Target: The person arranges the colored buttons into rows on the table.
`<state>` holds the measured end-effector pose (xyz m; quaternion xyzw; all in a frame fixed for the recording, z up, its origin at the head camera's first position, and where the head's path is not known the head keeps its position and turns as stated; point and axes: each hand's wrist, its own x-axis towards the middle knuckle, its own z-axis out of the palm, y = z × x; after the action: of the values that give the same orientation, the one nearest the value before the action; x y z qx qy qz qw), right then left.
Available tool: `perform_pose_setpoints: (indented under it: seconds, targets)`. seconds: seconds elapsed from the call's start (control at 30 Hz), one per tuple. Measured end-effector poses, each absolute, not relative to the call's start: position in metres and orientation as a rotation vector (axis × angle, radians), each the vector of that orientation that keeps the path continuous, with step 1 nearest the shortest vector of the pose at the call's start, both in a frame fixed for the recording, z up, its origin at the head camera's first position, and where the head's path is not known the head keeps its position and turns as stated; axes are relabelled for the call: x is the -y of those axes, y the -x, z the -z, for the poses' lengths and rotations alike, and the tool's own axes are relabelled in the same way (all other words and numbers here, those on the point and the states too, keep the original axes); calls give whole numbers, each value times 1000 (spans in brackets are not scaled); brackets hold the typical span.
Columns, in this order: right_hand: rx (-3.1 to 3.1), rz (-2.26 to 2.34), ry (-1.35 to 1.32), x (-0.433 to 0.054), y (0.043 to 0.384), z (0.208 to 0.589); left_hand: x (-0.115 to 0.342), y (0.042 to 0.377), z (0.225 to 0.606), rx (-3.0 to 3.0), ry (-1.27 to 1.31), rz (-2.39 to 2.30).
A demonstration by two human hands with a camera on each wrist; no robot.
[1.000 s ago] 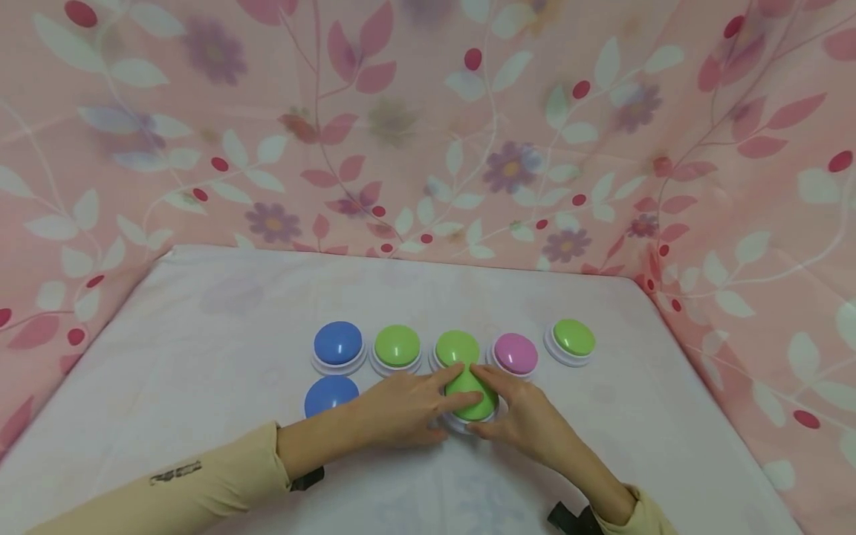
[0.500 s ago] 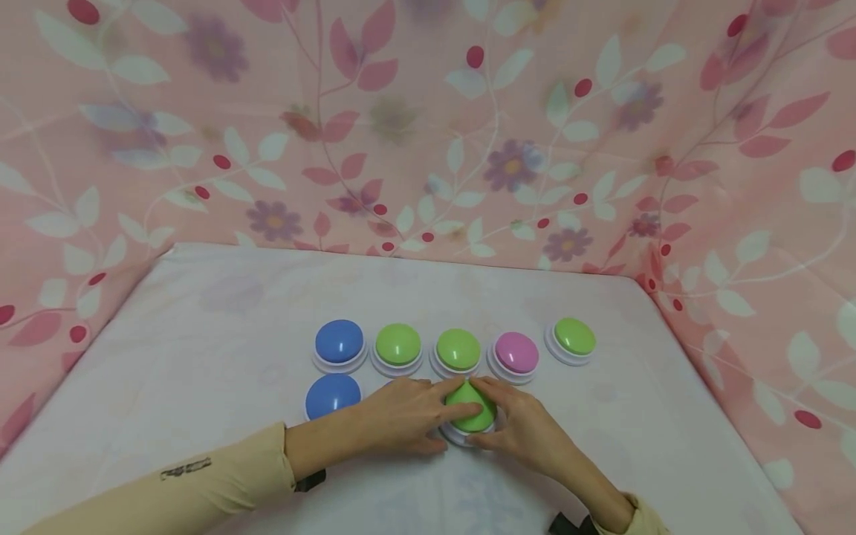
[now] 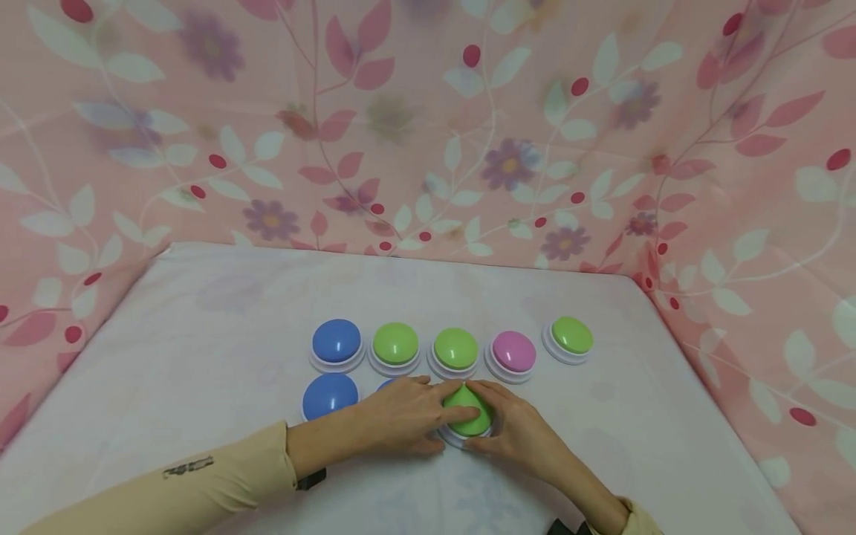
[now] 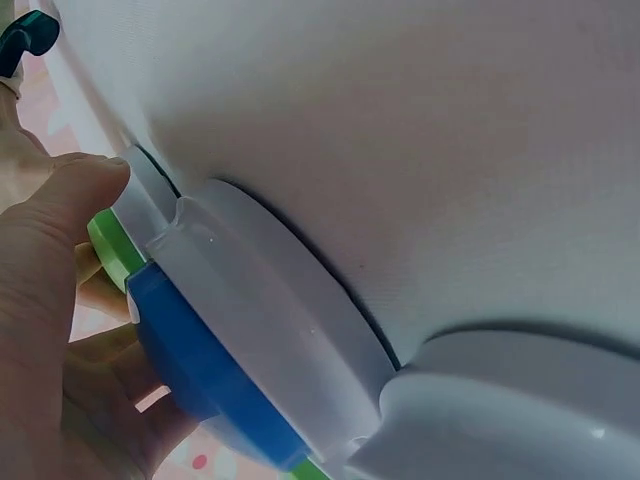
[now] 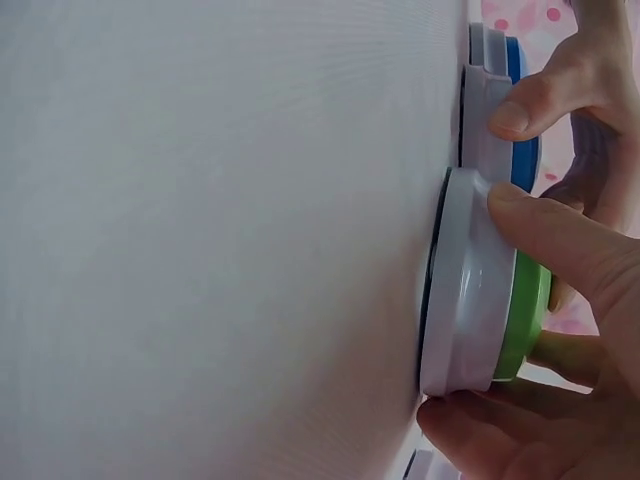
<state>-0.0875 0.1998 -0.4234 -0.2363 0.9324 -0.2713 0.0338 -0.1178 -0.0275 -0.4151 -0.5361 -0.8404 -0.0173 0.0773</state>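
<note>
A round green push button [image 3: 470, 425] with a white base sits in the front row on the white cloth, between my two hands. My right hand [image 3: 531, 435] grips its right side, thumb on the front of the white base [image 5: 468, 290] and fingers behind. From the left, my left hand [image 3: 400, 416] reaches over a blue button [image 4: 205, 365], its fingers on the green dome and its thumb [image 4: 100, 180] at the base's edge. In the head view the left hand hides most of that blue button. Another blue button [image 3: 331, 395] stands left, partly behind the left forearm.
Behind, a row holds a blue button [image 3: 336, 340], two green buttons [image 3: 396, 343] [image 3: 456, 348] and a pink button [image 3: 513, 351]. Slightly apart at the right is another green button [image 3: 571, 335]. Pink floral fabric [image 3: 428, 134] walls the back and sides.
Both hands have drawn the front green button toward the person, away from the green button behind it. They hold nearly still in the last half second.
</note>
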Motion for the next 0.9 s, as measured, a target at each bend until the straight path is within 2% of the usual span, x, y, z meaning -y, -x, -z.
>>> perform_pose_setpoints:
  seconds: [0.63,0.9]
  targets:
    - [-2868,816,714,-209,88,421,31,119,407,2540,1654,29]
    - [-2905,830,596,-219,90,409,28,125,398,2480,1647,79]
